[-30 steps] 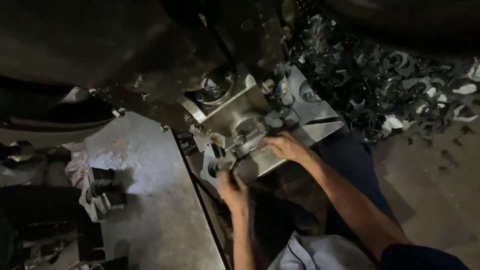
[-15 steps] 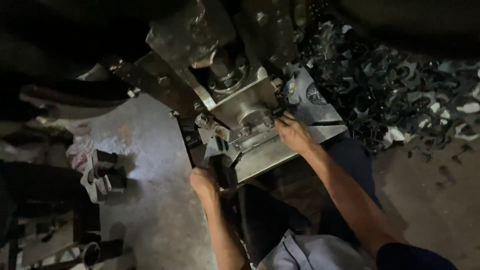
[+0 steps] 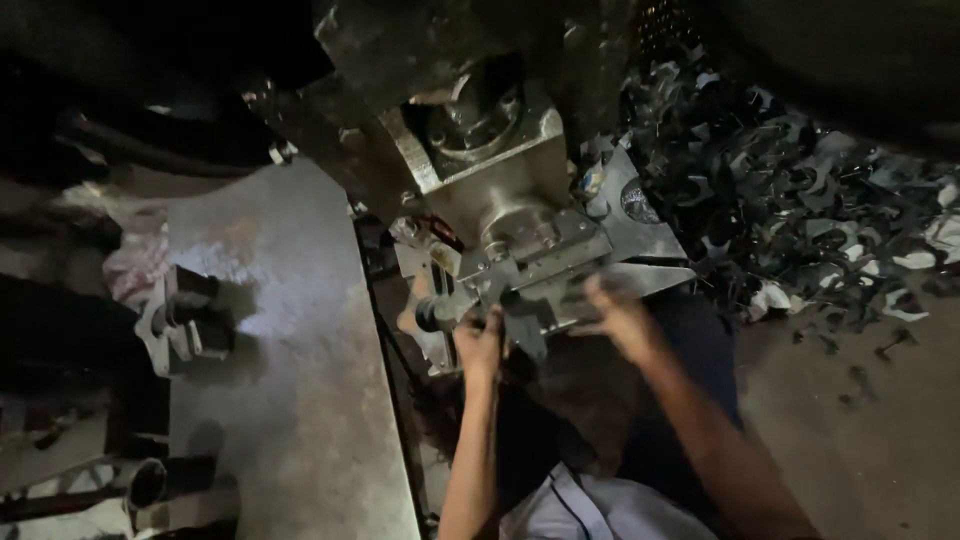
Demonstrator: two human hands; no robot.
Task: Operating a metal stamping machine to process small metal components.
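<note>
My left hand point(image 3: 480, 345) is curled at the front edge of the press die block point(image 3: 520, 265), fingers against a small dark metal piece point(image 3: 525, 335) hanging below that edge; whether they grip it I cannot tell; my right hand point(image 3: 620, 320) is motion-blurred at the block's right front corner, its opening unreadable; I judge the step goes best with fingertips kept outside the tooling and the piece seated square; its long axis appears to run downward, toward me; stamped scrap point(image 3: 800, 220) lies right; a steel table point(image 3: 290, 380) left.
</note>
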